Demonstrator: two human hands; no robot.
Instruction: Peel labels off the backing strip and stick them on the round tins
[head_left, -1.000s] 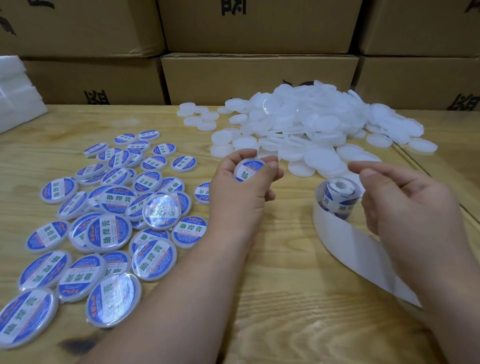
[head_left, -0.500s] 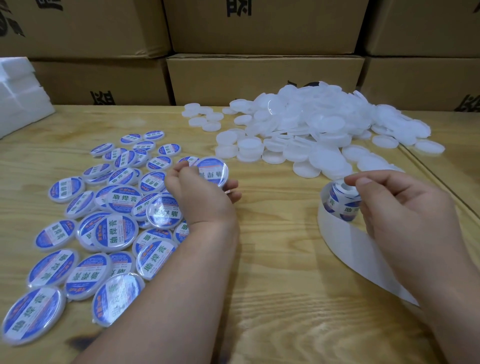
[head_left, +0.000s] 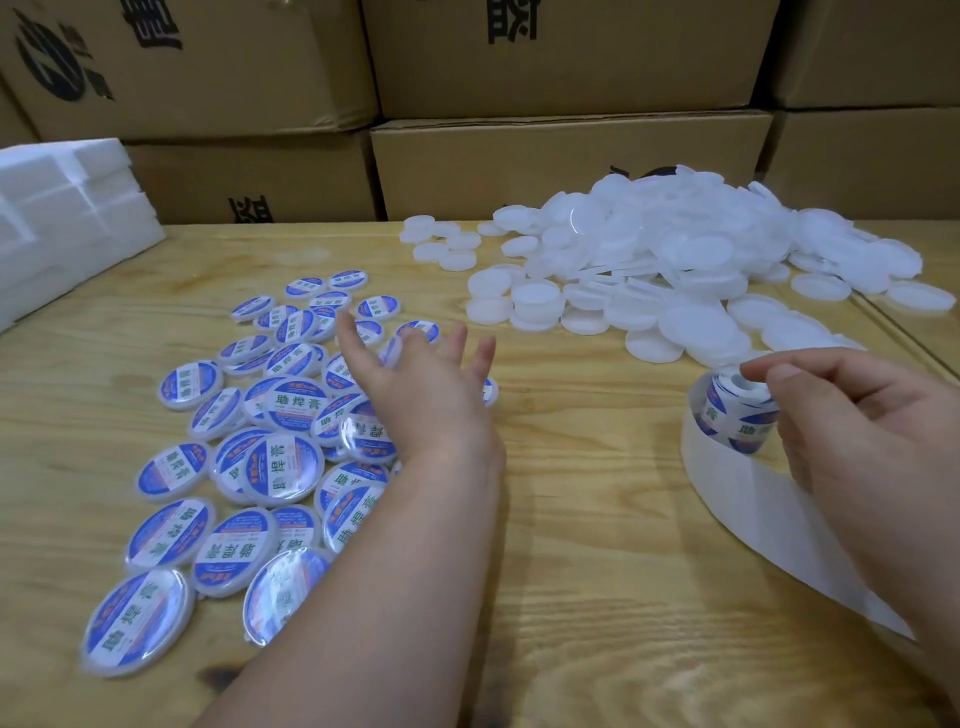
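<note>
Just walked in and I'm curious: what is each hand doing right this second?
Left hand: open, fingers spread above the labelled tins, holding nothing.
Right hand: fingers curled round the label roll, gripping it.

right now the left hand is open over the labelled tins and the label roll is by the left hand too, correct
Not quite. The left hand is open over the labelled tins, but the label roll is on the other side, pinched by the right hand. The head view shows this.
</note>
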